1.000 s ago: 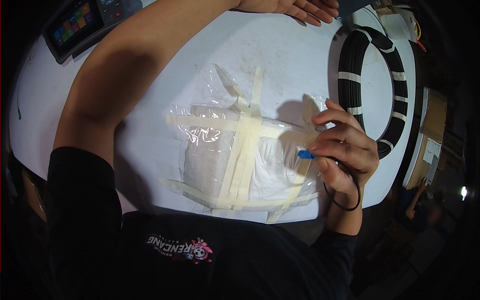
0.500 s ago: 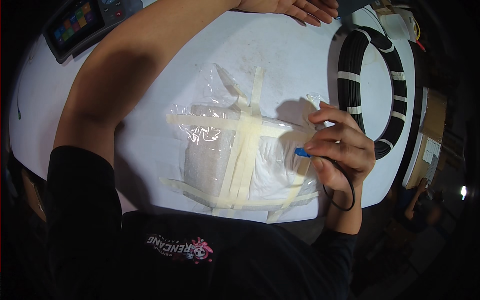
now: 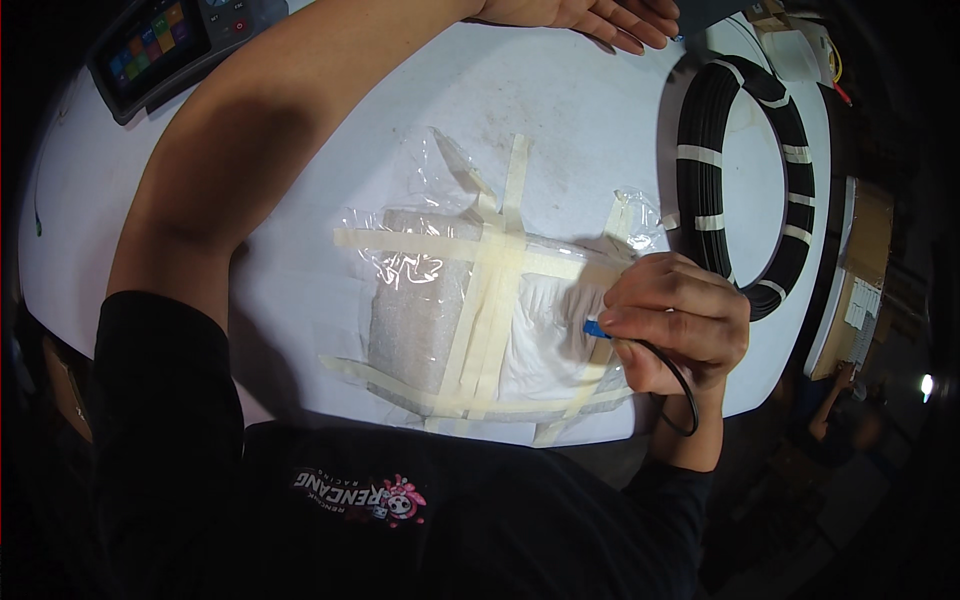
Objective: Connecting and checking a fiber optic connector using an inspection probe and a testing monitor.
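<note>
Between my right hand's (image 3: 685,320) pinched thumb and fingers is a fiber optic connector (image 3: 596,329) with a blue tip, its black cable looping below the hand. The connector is over or against a white cloth (image 3: 543,335); I cannot tell whether they touch. That cloth lies on a pad (image 3: 420,320) wrapped in clear film and held down with strips of cream tape (image 3: 482,325). My left arm reaches across to the far edge, where my left hand (image 3: 590,14) rests open with fingers stretched out, partly cut off by the frame.
A coil of black cable (image 3: 702,160) bound with white bands lies on the right of the white table (image 3: 330,180). At the far left stands a handheld tester (image 3: 150,55) with a lit screen. Beyond the right edge are cartons (image 3: 868,235) and another person's arm (image 3: 828,405).
My right hand has moved slightly toward me with the connector, and its fingers have curled in closer. The left hand has stayed in place.
</note>
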A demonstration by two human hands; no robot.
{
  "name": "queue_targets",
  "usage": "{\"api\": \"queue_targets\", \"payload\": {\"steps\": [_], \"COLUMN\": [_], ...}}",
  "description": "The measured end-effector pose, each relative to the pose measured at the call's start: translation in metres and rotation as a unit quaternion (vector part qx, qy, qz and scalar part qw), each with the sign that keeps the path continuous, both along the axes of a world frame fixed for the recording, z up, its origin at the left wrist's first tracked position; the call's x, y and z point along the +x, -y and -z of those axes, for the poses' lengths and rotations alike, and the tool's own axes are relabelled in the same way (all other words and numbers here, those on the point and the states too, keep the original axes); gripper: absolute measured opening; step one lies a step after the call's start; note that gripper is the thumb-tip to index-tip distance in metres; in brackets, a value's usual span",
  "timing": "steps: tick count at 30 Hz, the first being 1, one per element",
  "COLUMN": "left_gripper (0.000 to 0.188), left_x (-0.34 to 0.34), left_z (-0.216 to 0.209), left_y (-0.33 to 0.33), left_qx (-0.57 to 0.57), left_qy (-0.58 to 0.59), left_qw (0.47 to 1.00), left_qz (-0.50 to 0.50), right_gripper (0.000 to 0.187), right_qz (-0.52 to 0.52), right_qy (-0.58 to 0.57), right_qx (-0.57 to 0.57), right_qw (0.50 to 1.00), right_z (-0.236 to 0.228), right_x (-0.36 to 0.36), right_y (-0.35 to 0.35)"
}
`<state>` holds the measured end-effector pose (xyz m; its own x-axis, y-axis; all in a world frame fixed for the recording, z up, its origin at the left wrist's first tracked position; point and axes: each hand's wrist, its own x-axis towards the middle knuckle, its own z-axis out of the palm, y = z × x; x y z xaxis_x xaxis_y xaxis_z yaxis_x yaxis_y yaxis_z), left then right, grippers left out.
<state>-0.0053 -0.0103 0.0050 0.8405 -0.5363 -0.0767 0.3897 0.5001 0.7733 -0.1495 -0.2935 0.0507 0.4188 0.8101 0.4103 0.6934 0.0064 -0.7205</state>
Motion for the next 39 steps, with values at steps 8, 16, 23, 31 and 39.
{"api": "queue_targets", "payload": {"steps": [8,16,23,31,39], "left_gripper": [0.107,0.108,0.109,0.109,0.109], "left_x": [0.001,0.002,0.002,0.0,0.001], "left_z": [0.001,0.002,0.001,0.0,0.0], "left_y": [-0.001,0.0,0.0,0.001,-0.001], "left_qx": [-0.004,-0.001,-0.001,-0.007,-0.006], "left_qy": [0.009,0.016,0.011,0.004,-0.009], "left_qw": [1.0,1.0,1.0,1.0,1.0], "left_qz": [0.006,0.006,0.008,0.005,0.001], "right_gripper": [0.021,0.021,0.023,0.022,0.021], "right_qz": [0.018,0.073,0.066,0.025,0.087], "right_qy": [0.03,0.022,0.048,0.04,0.026], "right_qx": [-0.004,-0.028,-0.034,-0.048,-0.035], "right_qw": [0.999,0.997,0.996,0.998,0.995], "right_z": [0.0,-0.006,-0.008,-0.007,-0.005], "right_x": [-0.001,-0.006,-0.009,-0.01,-0.006], "right_y": [0.0,0.005,0.001,-0.001,0.0]}}
